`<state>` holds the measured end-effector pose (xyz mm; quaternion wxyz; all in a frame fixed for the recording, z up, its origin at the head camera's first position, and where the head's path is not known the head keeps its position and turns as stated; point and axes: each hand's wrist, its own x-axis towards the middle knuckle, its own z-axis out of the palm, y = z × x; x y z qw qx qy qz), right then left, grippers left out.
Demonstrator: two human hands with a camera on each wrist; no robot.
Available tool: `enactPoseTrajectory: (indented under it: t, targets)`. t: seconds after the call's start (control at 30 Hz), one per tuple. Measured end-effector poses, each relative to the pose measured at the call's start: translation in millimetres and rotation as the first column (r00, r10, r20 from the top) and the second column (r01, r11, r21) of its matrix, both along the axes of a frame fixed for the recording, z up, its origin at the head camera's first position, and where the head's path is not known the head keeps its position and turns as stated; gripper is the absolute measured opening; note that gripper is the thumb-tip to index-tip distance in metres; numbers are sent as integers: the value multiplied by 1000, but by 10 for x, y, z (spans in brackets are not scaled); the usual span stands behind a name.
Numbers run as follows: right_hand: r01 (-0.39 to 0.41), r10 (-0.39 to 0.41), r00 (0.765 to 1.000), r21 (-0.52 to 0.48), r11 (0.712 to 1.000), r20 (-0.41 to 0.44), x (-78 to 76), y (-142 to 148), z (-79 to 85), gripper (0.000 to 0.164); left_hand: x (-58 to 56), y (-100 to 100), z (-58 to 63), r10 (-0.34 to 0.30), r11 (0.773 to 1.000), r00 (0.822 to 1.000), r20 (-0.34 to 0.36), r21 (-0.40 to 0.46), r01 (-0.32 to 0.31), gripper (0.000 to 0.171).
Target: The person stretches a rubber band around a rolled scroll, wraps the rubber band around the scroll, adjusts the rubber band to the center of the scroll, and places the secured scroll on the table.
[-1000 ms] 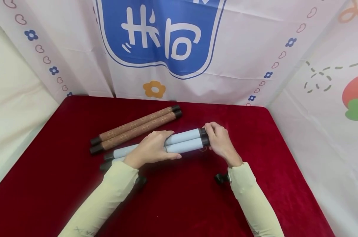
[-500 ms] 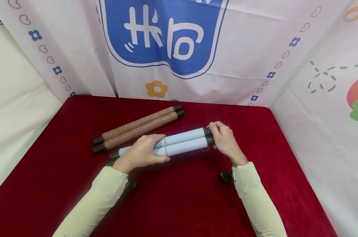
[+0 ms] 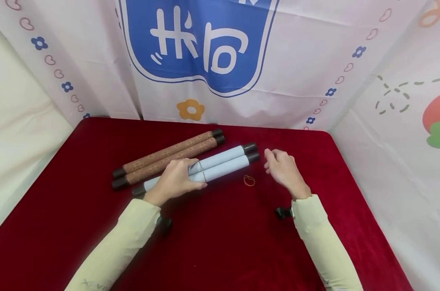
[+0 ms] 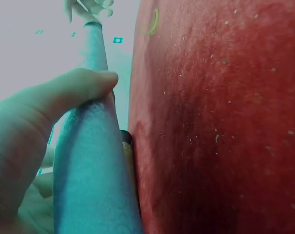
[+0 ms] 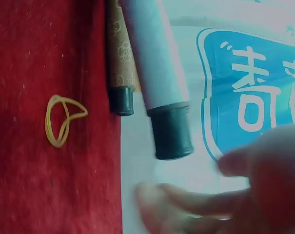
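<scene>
My left hand (image 3: 173,180) grips a pair of light blue scrolls (image 3: 227,167) with dark end caps, its thumb lying along the near side. Around the rolls, just right of those fingers, runs a thin band (image 3: 203,171). In the left wrist view, the thumb lies across one blue roll (image 4: 96,165); part of the grip is hidden. Just beyond the scrolls' right caps is my right hand (image 3: 284,170), fingers loosely bent with nothing between them. The right wrist view shows its blurred fingers apart from the dark cap (image 5: 171,134). A loose rubber band (image 3: 249,180) lies on the cloth below.
Two brown patterned scrolls (image 3: 169,158) with dark caps lie side by side behind the blue ones, on the red tablecloth (image 3: 220,242). A printed white curtain (image 3: 289,72) stands along the table's back edge, with further pale hangings at both sides.
My right hand has let go of the scrolls' right end and drawn off to the right. That end has shifted toward the back, and the loose rubber band now shows fully.
</scene>
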<state>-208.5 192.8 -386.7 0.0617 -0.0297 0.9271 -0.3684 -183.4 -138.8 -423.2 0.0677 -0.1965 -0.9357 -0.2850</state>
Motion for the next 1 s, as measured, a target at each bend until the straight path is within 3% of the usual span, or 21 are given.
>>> enactPoseTrajectory:
  t: [0.13, 0.27, 0.4, 0.67, 1.0]
  targets:
    - [-120, 114, 992, 123, 985, 54, 0, 7, -31, 39, -111, 47, -31, 41, 999, 999, 18, -36, -41, 53]
    - [-224, 222, 975, 141, 964, 28, -7, -35, -127, 25, -216, 138, -51, 69, 996, 996, 49, -56, -66, 51]
    - [-279, 282, 960, 147, 949, 1, -27, -112, -210, 18, -300, 240, -71, 85, 995, 993, 78, -60, -81, 50]
    - [-328, 333, 943, 190, 925, 6, -79, -225, -350, 19, -385, 398, -121, 129, 989, 984, 123, -85, -119, 51]
    - [-325, 343, 938, 215, 921, -46, -109, -234, -439, 4, -406, 478, -172, 153, 985, 979, 135, -102, -140, 58]
